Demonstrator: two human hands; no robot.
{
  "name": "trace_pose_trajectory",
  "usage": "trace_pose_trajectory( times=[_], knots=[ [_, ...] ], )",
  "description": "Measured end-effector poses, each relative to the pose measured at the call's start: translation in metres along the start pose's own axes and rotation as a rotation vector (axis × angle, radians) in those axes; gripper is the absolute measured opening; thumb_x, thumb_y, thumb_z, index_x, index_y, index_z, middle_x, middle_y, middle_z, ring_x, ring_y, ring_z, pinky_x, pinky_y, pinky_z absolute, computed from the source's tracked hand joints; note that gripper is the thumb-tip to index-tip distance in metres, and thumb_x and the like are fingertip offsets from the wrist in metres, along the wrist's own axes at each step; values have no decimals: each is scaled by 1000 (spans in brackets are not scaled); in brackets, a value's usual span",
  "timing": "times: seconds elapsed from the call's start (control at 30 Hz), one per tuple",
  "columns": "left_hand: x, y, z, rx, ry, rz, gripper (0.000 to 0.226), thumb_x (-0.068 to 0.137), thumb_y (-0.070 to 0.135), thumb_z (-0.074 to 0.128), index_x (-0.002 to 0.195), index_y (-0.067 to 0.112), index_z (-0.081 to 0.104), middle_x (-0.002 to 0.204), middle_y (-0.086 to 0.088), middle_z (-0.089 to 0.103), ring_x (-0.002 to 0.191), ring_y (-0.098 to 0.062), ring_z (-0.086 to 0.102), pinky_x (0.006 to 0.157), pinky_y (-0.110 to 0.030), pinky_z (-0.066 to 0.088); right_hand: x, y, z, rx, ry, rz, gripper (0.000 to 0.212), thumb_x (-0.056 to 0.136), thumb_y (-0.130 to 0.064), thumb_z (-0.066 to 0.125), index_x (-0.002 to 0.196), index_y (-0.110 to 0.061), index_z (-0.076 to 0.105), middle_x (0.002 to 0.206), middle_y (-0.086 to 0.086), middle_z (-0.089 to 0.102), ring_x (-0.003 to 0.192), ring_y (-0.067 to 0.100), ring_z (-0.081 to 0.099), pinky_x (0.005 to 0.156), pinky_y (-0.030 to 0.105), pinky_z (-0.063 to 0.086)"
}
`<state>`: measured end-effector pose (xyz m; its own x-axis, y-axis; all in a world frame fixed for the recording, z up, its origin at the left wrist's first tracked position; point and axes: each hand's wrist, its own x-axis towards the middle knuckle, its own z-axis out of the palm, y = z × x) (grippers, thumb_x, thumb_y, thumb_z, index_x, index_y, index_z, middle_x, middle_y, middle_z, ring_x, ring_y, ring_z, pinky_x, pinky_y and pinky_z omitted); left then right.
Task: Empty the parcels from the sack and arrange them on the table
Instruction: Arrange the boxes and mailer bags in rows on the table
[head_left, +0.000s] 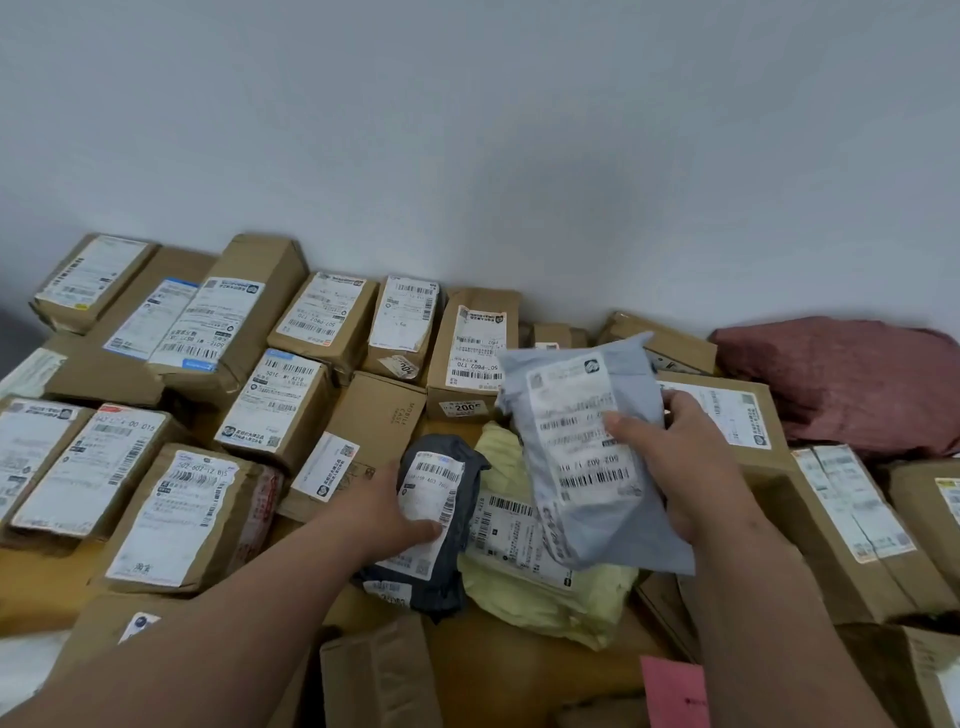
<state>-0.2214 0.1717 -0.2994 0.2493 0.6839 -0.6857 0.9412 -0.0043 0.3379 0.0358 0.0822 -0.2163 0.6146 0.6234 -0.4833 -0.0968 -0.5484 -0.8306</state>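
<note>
- While the right hand is gripping a light grey mailer bag by its right edge, thumb lying across the white label, the bag is being held tilted above the middle of the counter, clear of the parcels under it.
- The left hand is gripping a dark grey mailer bag, thumb pressing on its white barcode label; this bag is lying on the counter just left of the lifted one.
- A pale yellow mailer bag is lying between and below the two grey bags, its label partly showing, with the light grey bag overlapping its upper right part.
- Brown cardboard boxes with white shipping labels are sitting side by side across the left half of the counter and along the wall, most of them touching their neighbours.
- More labelled cardboard boxes are lying to the right of the right hand, reaching the frame's right edge.
- A dark red sack is slumping against the wall at the far right, behind those boxes.
- A pink card is showing at the bottom edge, beside the right forearm.
</note>
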Motion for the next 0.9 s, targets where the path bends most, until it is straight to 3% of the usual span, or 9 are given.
trace_pose_trajectory(
  times=[0.13, 0.27, 0.33, 0.43, 0.53, 0.63, 0.7, 0.8, 0.9],
  knots=[
    [1, 9, 5, -60, 76, -32, 91, 72, 47, 78, 145, 24, 29, 136, -4, 53, 120, -26, 55, 94, -37, 48, 9, 19, 7, -57, 268, -114, 61, 87, -26, 72, 139, -17, 41, 125, 7, 58, 103, 22, 60, 76, 32, 51],
    [2, 17, 3, -77, 124, -55, 68, 77, 33, 75, 135, 22, 42, 122, -3, 62, 110, -24, 60, 93, -40, 50, 7, 32, 5, -329, 487, -207, 74, 86, -21, 70, 148, -11, 30, 146, 15, 34, 132, 33, 36, 106, 45, 38],
    [3, 17, 3, -104, 137, -69, 57, 78, 28, 71, 131, 23, 48, 116, -2, 65, 106, -24, 62, 91, -42, 52, -2, 36, 11, -448, 525, -301, 68, 85, -22, 70, 144, -13, 37, 146, 14, 33, 132, 32, 32, 106, 47, 34],
    [3, 18, 2, -193, 147, -57, 48, 83, 20, 66, 130, 22, 54, 111, -3, 68, 100, -24, 63, 84, -37, 54, -15, 43, 26, -548, 424, -410, 56, 85, -24, 69, 136, -17, 47, 137, 10, 40, 125, 30, 37, 99, 45, 36],
    [0, 21, 1, -395, 87, -26, 49, 87, 11, 65, 134, 21, 54, 107, -3, 68, 97, -23, 64, 84, -40, 56, -21, 54, 34, -594, 313, -305, 52, 87, -23, 66, 136, -20, 49, 137, 8, 44, 126, 30, 39, 101, 45, 35],
    [-10, 28, -6, -590, 25, 26, 30, 88, 6, 65, 114, 21, 61, 98, -1, 71, 91, -21, 68, 85, -43, 58, -23, 61, 35, -517, 223, -243, 43, 89, -28, 64, 129, -18, 54, 124, 3, 52, 115, 25, 51, 94, 40, 44],
    [-13, 34, -10, -681, 7, 60, 25, 88, 4, 65, 109, 17, 65, 95, -2, 74, 89, -21, 71, 84, -44, 59, -29, 58, 40, -349, 86, -136, 44, 88, -44, 63, 123, -19, 57, 108, -3, 59, 100, 16, 59, 84, 34, 50],
    [-16, 46, -13, -766, 30, 99, 24, 87, 4, 67, 108, 16, 64, 95, -4, 74, 88, -22, 72, 80, -45, 60, -39, 54, 53, -226, -194, -3, 71, 70, -78, 59, 122, -30, 53, 110, -8, 63, 99, 14, 64, 86, 37, 55],
    [-20, 57, -14, -781, 66, 145, 23, 87, 7, 68, 107, 17, 63, 91, -3, 73, 84, -20, 72, 73, -39, 60, -43, 55, 63, -222, -249, -55, 40, 86, -46, 69, 116, -32, 47, 106, -13, 61, 91, 4, 61, 69, 18, 50]
  ],
)
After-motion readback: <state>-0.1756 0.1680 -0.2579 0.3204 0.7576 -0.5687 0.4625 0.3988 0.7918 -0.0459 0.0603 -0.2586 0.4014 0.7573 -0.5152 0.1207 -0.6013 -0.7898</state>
